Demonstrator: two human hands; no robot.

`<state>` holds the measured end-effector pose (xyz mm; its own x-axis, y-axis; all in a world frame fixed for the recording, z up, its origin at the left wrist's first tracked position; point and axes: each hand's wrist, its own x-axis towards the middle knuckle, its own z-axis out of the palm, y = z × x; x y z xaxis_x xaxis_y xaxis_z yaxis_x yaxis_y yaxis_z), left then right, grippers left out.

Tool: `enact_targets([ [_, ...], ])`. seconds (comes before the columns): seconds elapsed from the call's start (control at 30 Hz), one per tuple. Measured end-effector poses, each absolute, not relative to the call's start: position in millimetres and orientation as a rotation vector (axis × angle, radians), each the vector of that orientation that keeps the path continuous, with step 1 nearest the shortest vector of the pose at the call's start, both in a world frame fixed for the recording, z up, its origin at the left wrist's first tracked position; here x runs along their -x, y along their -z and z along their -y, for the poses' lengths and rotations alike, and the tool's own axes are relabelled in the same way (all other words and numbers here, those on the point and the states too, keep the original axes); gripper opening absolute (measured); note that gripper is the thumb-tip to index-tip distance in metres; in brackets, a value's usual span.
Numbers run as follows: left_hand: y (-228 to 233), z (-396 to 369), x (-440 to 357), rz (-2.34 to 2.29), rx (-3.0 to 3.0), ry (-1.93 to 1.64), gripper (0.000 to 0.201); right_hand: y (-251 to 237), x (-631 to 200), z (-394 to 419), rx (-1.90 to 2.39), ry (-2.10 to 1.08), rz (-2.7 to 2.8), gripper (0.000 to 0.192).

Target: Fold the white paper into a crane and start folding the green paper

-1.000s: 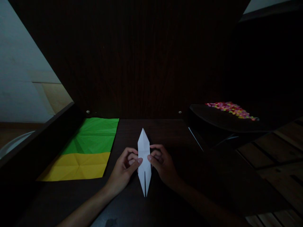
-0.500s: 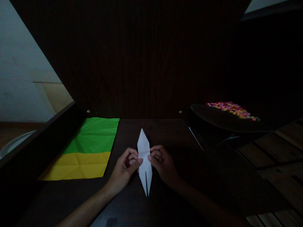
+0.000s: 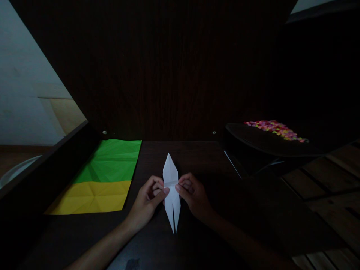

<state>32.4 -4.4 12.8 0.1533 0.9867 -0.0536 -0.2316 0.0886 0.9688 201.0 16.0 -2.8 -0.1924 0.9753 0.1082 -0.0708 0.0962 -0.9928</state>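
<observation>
Folded white paper [image 3: 171,189], long and narrow, pointed at both ends, lying lengthwise on the dark bench [image 3: 197,157] at centre, far tip directed away from the viewer, near end split by a slit into two slim points. Left hand [image 3: 147,200] at the paper's left edge, thumb and fingers [image 3: 165,191] pinched together on that edge near mid-length. Right hand [image 3: 194,195] mirrored at the right edge, thumb and fingers [image 3: 178,188] likewise closed on the paper. Both thumbs laid on the upper face, thumb tips close together with a narrow strip of white between them. Faint horizontal crease across the paper just beyond the thumbs. Whether the paper rests fully flat or is lifted slightly off the surface: not clear in the dim light. Both forearms entering from the lower edge, converging on the paper.

Green and yellow sheet [image 3: 104,176] flat on the bench to the left, well apart from the hands, green half farther, yellow half nearer, creased in diagonal lines. Dark tray [image 3: 253,140] at right, raised above bench level, bearing a heap of small multicoloured pieces [image 3: 277,130], too small to identify. Dark wooden panel [image 3: 168,67] upright behind the bench. Slatted wooden floor [image 3: 332,180] at far right.
</observation>
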Motion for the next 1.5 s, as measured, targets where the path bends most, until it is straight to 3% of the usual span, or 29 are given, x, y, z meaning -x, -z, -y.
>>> enact_targets([
  [1.5, -10.9, 4.5, -31.7, -0.94, -1.063, -1.179, 0.026, 2.0, -202.5, -14.7, 0.962, -1.364, 1.323, 0.012],
])
